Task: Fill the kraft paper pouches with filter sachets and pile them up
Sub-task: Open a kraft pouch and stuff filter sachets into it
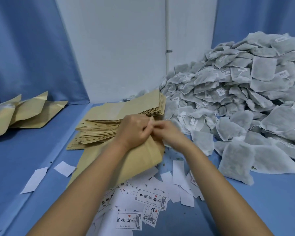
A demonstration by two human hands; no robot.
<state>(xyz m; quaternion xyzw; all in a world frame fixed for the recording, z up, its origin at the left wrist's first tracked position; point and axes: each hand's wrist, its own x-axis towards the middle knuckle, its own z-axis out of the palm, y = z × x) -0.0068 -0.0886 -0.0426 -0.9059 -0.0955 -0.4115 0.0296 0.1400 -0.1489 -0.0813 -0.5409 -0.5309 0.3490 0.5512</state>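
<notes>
A kraft paper pouch (140,159) lies slanted in the middle of the blue table, its far end raised between my hands. My left hand (134,130) and my right hand (167,132) meet at that far end, fingers curled and pinching its top edge. Behind them a thick stack of flat kraft pouches (119,116) fans out. To the right a large heap of grey-white filter sachets (245,99) rises against the wall. Several puffed-up kraft pouches (24,113) lie piled at the far left.
Loose white paper labels (150,198), some printed with black characters, are scattered near the table's front under my forearms. Two more slips (36,179) lie to the left. Blue curtains and a white wall close off the back of the blue table (32,150).
</notes>
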